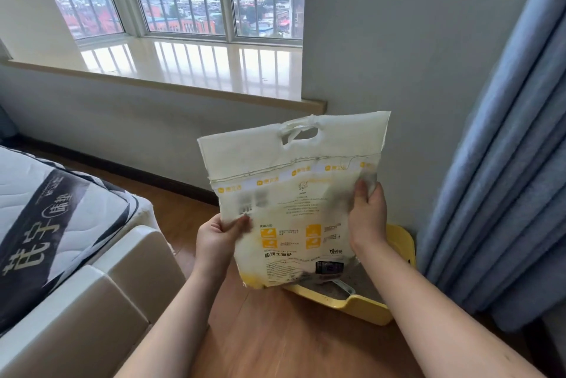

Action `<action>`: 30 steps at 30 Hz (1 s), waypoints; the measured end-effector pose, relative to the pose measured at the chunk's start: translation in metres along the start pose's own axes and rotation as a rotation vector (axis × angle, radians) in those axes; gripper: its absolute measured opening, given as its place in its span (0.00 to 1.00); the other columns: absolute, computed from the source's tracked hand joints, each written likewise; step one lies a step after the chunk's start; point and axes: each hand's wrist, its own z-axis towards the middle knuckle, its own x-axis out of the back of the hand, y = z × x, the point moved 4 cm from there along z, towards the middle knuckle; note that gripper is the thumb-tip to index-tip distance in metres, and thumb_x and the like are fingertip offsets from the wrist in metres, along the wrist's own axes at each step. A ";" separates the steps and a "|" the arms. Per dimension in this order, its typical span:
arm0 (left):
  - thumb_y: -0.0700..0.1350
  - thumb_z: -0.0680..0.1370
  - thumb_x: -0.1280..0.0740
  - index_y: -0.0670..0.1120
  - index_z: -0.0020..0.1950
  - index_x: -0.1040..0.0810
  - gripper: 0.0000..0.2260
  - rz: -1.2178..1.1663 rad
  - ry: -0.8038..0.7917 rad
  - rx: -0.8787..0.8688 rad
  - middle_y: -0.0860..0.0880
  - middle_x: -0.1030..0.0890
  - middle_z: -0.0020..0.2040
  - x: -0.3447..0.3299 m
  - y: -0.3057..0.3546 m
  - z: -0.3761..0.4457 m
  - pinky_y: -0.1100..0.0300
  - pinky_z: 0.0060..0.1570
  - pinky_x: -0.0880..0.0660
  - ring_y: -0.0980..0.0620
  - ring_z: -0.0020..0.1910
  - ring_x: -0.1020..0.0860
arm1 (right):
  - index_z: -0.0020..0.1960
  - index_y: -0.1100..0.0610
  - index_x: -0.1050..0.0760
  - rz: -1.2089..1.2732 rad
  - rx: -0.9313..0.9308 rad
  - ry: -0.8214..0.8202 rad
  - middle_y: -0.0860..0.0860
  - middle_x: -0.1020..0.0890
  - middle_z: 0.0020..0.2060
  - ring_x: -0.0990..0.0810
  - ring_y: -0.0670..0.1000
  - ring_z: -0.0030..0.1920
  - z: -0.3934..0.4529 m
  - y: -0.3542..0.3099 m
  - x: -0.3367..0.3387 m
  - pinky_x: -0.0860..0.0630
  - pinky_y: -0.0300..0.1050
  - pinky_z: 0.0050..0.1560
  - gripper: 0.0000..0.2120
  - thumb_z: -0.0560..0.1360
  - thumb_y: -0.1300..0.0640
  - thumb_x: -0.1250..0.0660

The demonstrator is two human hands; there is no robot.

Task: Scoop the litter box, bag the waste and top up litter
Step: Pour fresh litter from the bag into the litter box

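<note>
Above a yellow litter box (364,307) on the wooden floor (275,341), a white-and-yellow litter bag (294,203) is held upright in the air (handle cut-out uppermost). Its left edge is pinched by the left hand (217,240), its right edge gripped by the curled fingers of the right hand (367,212). A scoop (344,285) lies in the grey litter beneath; a blue curtain (502,163) hangs alongside.

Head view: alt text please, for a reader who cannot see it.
Both hands hold a white-and-yellow cat litter bag upright above a yellow litter box on a wooden floor: left hand at its left edge, right hand at its right. A grey scoop lies in the litter.
</note>
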 end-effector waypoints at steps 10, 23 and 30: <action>0.41 0.72 0.24 0.40 0.51 0.20 0.11 0.033 0.040 -0.116 0.42 0.15 0.46 0.001 0.027 0.011 0.48 0.46 0.19 0.41 0.47 0.16 | 0.72 0.55 0.36 -0.036 -0.065 -0.008 0.52 0.26 0.67 0.27 0.53 0.66 -0.004 0.005 -0.008 0.28 0.54 0.66 0.26 0.79 0.40 0.44; 0.60 0.69 0.25 0.59 0.61 0.27 0.23 1.192 -0.120 -0.572 0.60 0.19 0.44 -0.010 0.161 0.004 0.56 0.47 0.24 0.57 0.46 0.20 | 0.56 0.51 0.30 -0.094 -0.066 -0.051 0.48 0.21 0.50 0.22 0.51 0.54 -0.008 0.015 -0.022 0.23 0.51 0.55 0.10 0.82 0.47 0.45; 0.57 0.72 0.27 0.54 0.49 0.24 0.12 1.430 -0.217 -0.292 0.51 0.21 0.48 -0.033 0.140 0.031 0.57 0.43 0.28 0.48 0.48 0.25 | 0.53 0.52 0.30 -0.085 -0.065 -0.118 0.45 0.21 0.45 0.21 0.43 0.44 -0.016 0.014 -0.025 0.25 0.37 0.39 0.10 0.82 0.48 0.45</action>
